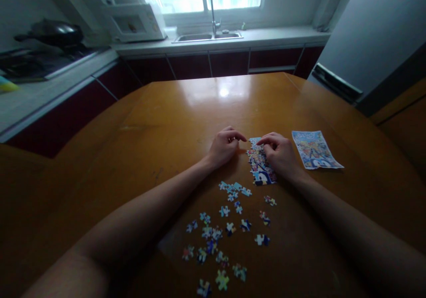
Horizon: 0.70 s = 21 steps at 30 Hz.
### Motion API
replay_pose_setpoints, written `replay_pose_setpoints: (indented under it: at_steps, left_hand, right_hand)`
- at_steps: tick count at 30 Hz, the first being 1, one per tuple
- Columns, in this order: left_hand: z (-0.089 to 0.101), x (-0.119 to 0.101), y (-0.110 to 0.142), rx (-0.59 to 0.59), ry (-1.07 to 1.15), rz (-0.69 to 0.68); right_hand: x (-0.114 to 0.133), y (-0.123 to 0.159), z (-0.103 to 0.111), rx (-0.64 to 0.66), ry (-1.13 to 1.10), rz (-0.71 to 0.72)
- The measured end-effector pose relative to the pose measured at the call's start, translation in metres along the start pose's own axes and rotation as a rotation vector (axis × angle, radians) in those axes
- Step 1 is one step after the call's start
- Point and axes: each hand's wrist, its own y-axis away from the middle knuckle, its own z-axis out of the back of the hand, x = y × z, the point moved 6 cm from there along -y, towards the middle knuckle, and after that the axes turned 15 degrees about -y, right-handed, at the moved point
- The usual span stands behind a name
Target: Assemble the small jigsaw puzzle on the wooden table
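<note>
A partly joined jigsaw puzzle (255, 161) lies on the wooden table, with knobbed piece edges along its left side. My right hand (281, 154) rests over its right side, index finger reaching across the upper part and thumb apart. Just left of the puzzle is my left hand (226, 145), its index finger stretched toward the top left edge and the other fingers loosely curled. I see nothing held in either hand, though the right palm's underside is hidden. Loose puzzle pieces (212, 246) are scattered nearer to me, and a cluster of light blue pieces (237, 186) sits just below the puzzle.
A printed picture sheet (314, 149) lies right of my right hand. Beyond the wooden table (186, 111) are a counter with a sink (196, 37) and faucet, a microwave (133, 23), a dark pan (55, 32) on the stove, and a fridge (376, 36) at right.
</note>
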Motion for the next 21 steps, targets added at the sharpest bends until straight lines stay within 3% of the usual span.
replay_pose_setpoints:
  at_steps: [3, 6, 8, 13, 17, 21]
  left_hand:
    - [0.001, 0.001, -0.001, -0.009, 0.011, 0.004]
    - [0.002, 0.004, -0.003, -0.033, 0.033, 0.004]
    - [0.002, 0.007, -0.004, -0.050, 0.055, 0.017]
    - [0.002, 0.010, -0.005, -0.069, 0.096, 0.041]
    - [0.002, 0.008, -0.004, -0.058, 0.119, 0.044]
    - [0.003, 0.006, -0.004, -0.061, 0.122, 0.037]
  right_hand:
    - [0.003, -0.001, 0.002, -0.005, 0.021, 0.013]
    - [0.029, 0.004, -0.006, 0.036, 0.103, 0.099]
    - [0.058, 0.016, -0.023, 0.158, 0.118, 0.178]
    - [0.115, 0.076, -0.090, 0.678, 0.159, 0.366]
    - [0.115, 0.108, -0.118, 0.857, 0.293, 0.408]
    - [0.111, 0.111, -0.121, 0.896, 0.324, 0.347]
